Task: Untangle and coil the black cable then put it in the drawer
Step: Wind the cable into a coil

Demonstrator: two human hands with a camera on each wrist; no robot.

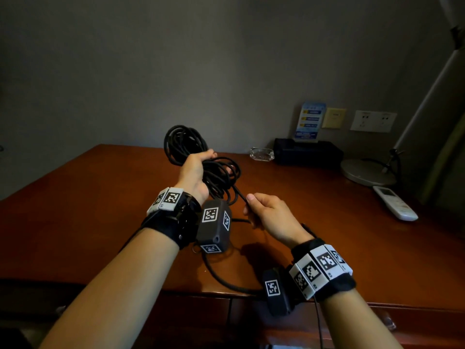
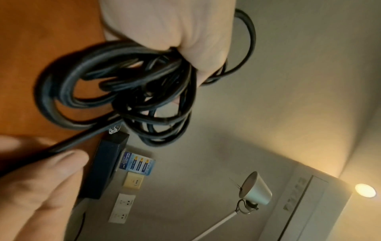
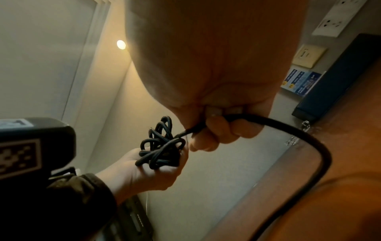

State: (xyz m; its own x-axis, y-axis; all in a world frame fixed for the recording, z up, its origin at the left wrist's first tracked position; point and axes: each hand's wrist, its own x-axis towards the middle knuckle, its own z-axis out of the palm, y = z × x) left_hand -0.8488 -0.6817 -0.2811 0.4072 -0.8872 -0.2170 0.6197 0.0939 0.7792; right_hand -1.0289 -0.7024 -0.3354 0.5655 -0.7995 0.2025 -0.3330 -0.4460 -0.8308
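Note:
My left hand (image 1: 195, 170) grips a bundle of black cable (image 1: 181, 142) loops above the wooden desk (image 1: 100, 197); loops stick out above and below the fist. In the left wrist view the black cable (image 2: 115, 84) fans out from the left hand (image 2: 171, 27). A loose strand runs down from the bundle to my right hand (image 1: 266, 212), which holds it in curled fingers. In the right wrist view the strand (image 3: 288, 128) passes through the right hand (image 3: 216, 127) and bends down toward the desk. The cable's tail (image 1: 221, 275) trails over the desk's front edge. Drawer fronts (image 1: 201, 316) under the desk look closed.
At the back right stand a black box (image 1: 307, 152), a glass ashtray (image 1: 261, 154), a lamp base (image 1: 364, 172) and a white remote (image 1: 395, 206). Wall sockets (image 1: 373, 120) and a blue card (image 1: 309, 120) are behind them.

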